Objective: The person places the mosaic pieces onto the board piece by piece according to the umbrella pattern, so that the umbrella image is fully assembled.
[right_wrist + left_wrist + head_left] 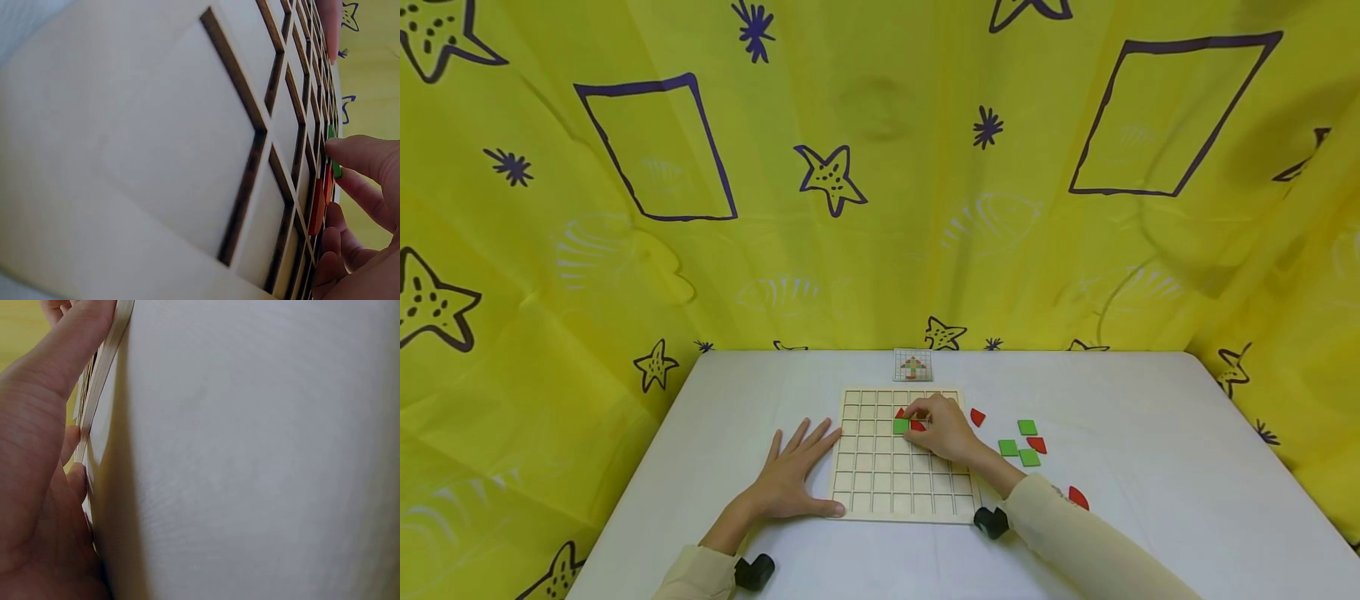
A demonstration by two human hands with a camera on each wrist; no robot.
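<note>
A pale wooden grid board [880, 483] lies flat on the white table. My right hand [946, 429] is over its upper part, thumb and index finger pinching a green square tile [901, 427]. In the right wrist view the green tile [335, 153] stands tilted between the fingertips, close beside red pieces [317, 206] in the grid. From the head, one red piece [900, 412] shows just above the green tile and another red piece [918, 426] sits under the hand. My left hand [793, 479] lies with fingers spread along the board's left edge, thumb at the lower left corner.
Right of the board lie several loose green squares [1027, 427] and red quarter-round pieces [1078, 497]. Behind the board is a small pattern card [913, 365] with a red, green and yellow figure. A yellow curtain [880, 250] surrounds the table [1150, 433].
</note>
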